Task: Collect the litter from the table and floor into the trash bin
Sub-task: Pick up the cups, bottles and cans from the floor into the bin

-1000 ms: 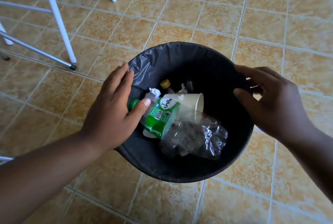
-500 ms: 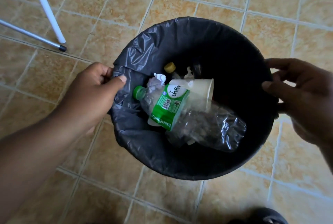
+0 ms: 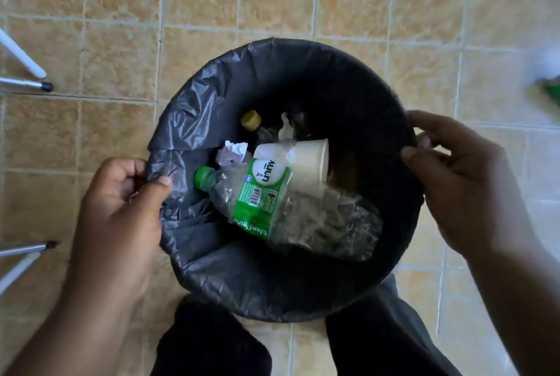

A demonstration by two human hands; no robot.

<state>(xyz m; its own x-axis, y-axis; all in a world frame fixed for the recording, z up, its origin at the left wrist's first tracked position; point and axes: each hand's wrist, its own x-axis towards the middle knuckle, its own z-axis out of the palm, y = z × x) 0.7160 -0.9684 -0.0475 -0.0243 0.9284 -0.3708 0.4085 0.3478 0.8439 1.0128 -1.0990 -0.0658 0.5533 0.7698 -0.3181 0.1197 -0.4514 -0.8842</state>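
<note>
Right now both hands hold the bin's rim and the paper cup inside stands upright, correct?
No. The head view shows the paper cup lying on its side. The left hand and right hand do hold the trash bin by its rim.

Tan tiled floor [image 3: 121, 51], white furniture legs [image 3: 22, 56] at left
</note>
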